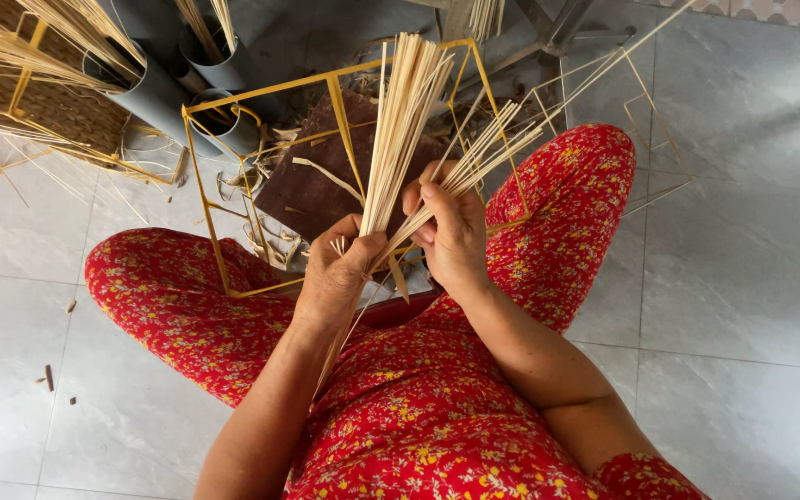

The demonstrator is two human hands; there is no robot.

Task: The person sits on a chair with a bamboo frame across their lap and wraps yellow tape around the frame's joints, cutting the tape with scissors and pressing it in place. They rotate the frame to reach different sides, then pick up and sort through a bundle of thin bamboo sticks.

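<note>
The left hand (340, 268) is closed in a fist round the lower part of a bundle of pale straw strips (405, 120), which stands nearly upright and fans out a little at the top. The cut ends show just above the thumb, and a few loose strips trail down past the wrist toward the lap. The right hand (451, 231) has its fingers curled shut on a thinner sheaf of strips (488, 153) that slants up and to the right, apart from the main bundle at the tips but meeting it low down between the two hands.

The strips look thin, flat and dry, so they are likely very light and springy, apt to bend along their length, and liable to split or crease if pinched hard or folded sharply. Smooth and loose as they are, single strips could slide out of the bunch. The sound place to hold seems to be near the base, where they lie tight together, not at the splayed tops.

Behind the hands stands a yellow wire frame (261, 102), open-sided, with a dark brown board (312, 190) lying inside it. Grey plastic tubes (155, 97) holding more strips lean at the upper left, beside a woven mat (53, 106). All of it rests on the grey tiled floor (743, 278), between legs in red flowered cloth (168, 296).
</note>
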